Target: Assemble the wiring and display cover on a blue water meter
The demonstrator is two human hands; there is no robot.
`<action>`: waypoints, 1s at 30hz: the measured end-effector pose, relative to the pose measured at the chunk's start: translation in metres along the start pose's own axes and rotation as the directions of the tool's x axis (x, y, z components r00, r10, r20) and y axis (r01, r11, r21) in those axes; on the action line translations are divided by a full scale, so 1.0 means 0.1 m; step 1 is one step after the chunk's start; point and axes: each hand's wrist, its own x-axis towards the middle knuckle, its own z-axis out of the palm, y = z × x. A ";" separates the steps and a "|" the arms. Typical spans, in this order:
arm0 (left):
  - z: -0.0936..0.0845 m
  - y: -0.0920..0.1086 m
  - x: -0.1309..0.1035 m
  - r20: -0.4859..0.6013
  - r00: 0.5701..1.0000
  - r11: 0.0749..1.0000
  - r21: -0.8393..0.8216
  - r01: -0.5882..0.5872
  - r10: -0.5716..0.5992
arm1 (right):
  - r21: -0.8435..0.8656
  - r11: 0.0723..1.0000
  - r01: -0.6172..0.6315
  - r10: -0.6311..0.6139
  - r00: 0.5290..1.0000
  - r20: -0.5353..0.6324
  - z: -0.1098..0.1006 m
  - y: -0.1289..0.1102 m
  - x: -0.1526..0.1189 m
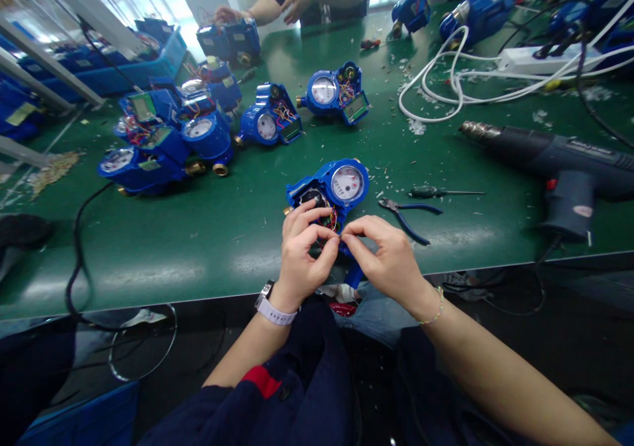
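A blue meter (348,183) with a round white dial lies near the front edge of the green table, its housing open and thin coloured wires (327,220) showing. Over the open housing, my left hand (308,251) pinches thumb and forefinger together, its other fingers resting across the housing. My right hand (384,254) meets it fingertip to fingertip in a pinch at the meter's lower edge. Whatever sits between the fingertips is too small to make out, perhaps hidden. Blue-handled cutters (409,216) and a screwdriver (430,192) lie to the right of the meter.
A black heat gun (545,158) lies at the right. White cables (458,99) run to a power strip (537,59) behind it. More blue meters (267,123) stand at the back and left, near a blue crate (106,76). Another person's hands (300,0) are across the table.
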 end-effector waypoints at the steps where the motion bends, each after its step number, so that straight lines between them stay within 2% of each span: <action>1: 0.01 0.00 0.00 -0.003 1.000 1.000 -0.003 0.002 -0.002 | 0.052 0.998 -0.033 0.034 0.999 -0.010 0.02 0.00 -0.01; 4: 0.02 -0.01 -0.01 -0.007 1.000 1.000 -0.006 0.001 -0.001 | 0.224 0.960 -0.170 0.172 0.985 0.011 0.07 0.02 -0.01; 8: 0.03 -0.01 -0.01 -0.010 1.000 1.000 -0.011 0.003 -0.004 | 0.430 0.844 -0.320 0.313 0.946 0.091 0.13 0.07 -0.01; 10: 0.02 -0.01 -0.01 -0.013 1.000 1.000 -0.019 0.012 -0.013 | 0.461 0.826 -0.324 0.323 0.943 0.084 0.13 0.09 -0.02; 15: 0.03 -0.01 -0.01 -0.020 1.000 1.000 -0.018 0.015 -0.016 | 0.447 0.857 -0.257 0.281 0.960 0.012 0.10 0.08 -0.06; 20: 0.03 -0.05 -0.02 -0.022 1.000 1.000 -0.001 -0.009 0.009 | 0.395 0.890 -0.226 0.229 0.973 0.039 0.09 0.06 -0.07; 25: -0.01 -0.09 -0.01 0.034 0.999 0.999 0.031 -0.012 0.011 | 0.488 0.818 -0.305 0.298 0.950 0.094 0.10 0.12 -0.06; 30: -0.05 -0.14 -0.03 0.013 0.999 0.999 -0.003 -0.040 0.040 | 0.524 0.790 -0.317 0.311 0.945 0.102 0.10 0.17 -0.05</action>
